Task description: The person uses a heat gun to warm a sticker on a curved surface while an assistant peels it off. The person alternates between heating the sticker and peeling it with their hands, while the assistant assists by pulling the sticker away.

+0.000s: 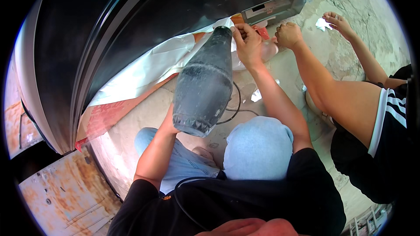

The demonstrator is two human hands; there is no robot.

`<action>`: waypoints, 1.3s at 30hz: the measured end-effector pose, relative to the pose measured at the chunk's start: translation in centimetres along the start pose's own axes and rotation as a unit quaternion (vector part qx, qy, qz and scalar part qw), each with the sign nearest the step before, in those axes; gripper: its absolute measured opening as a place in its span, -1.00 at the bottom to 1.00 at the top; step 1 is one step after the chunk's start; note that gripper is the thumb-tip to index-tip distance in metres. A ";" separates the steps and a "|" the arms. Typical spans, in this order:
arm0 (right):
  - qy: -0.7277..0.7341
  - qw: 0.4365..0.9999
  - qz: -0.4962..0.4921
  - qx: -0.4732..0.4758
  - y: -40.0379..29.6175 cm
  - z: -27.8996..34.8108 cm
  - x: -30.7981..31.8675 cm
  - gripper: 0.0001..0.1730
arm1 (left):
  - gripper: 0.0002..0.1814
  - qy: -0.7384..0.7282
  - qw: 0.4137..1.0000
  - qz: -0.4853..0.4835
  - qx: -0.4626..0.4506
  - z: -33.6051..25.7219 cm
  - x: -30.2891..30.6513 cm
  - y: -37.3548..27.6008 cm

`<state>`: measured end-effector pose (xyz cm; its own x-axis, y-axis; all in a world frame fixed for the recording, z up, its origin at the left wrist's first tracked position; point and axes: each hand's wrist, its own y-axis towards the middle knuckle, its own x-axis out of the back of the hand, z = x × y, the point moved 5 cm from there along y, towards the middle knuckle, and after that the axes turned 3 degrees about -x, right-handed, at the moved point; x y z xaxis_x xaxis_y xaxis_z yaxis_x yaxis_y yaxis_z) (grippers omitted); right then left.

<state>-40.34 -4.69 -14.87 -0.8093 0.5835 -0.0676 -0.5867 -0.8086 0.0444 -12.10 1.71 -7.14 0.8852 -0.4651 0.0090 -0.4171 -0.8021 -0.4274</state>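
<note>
A dark, dusty bottle-shaped vase (203, 85) is held up in front of me, tilted, its faceted base toward me and its narrow mouth pointing away. My left hand (171, 122) is under its lower left side; the fingers are hidden behind the vase, which appears to rest in that grip. Beside the mouth, my right hand (248, 44) has its thumb and forefinger close together at the rim. Whether they pinch anything there is unclear. A white sheet (154, 60) runs behind the vase, along the bottom of a glossy black panel (170, 9).
A co-worker's fist (288, 35) and other hand (339, 24) are at the right. A translucent plastic item (270, 51) lies beyond my right hand. Black cable (237, 108) loops over the concrete floor (285, 82), near crumpled white paper (256, 96). Rusty sheet metal (72, 193) stands lower left.
</note>
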 end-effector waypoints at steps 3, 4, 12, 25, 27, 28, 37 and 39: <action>0.030 0.999 -0.011 -0.024 -0.5 -0.3 -0.1 -0.80 | -0.51 0.037 0.999 0.004 -0.019 -1.0 0.0 0.0; 0.034 0.998 -0.013 -0.045 -0.9 -0.6 -0.1 -0.80 | -0.50 0.054 0.998 0.006 -0.027 -1.5 -0.1 0.0; 0.071 0.995 0.047 -0.046 -5.7 2.6 -3.0 -0.71 | -0.45 0.351 0.927 0.019 -0.132 -8.8 -3.4 -0.1; 0.203 0.975 0.041 -0.082 -4.3 -1.6 -2.7 -0.72 | -0.28 0.292 0.939 0.057 -0.170 -6.2 -2.7 -0.4; 0.248 0.963 0.023 -0.103 -3.8 -1.2 -2.8 -0.71 | -0.25 0.254 0.953 0.078 -0.149 -5.8 -2.9 -0.4; 0.244 0.962 0.007 -0.125 -3.3 -0.2 -2.5 -0.73 | -0.24 0.238 0.957 0.084 -0.140 -5.7 -2.9 -0.7; 0.260 0.960 -0.042 -0.095 1.2 -0.4 -2.4 -0.73 | -0.09 0.180 0.975 0.089 -0.095 -3.5 -1.7 -0.1; 0.253 0.961 -0.041 -0.106 1.5 -0.4 -2.3 -0.72 | -0.05 0.152 0.983 0.078 -0.062 -2.8 -1.1 0.2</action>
<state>-39.35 -7.30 -15.06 -0.6115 0.5773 -0.5411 -0.5848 -0.7904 -0.1824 -13.73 0.99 -4.74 0.7140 -0.6616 0.2293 -0.5819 -0.7428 -0.3311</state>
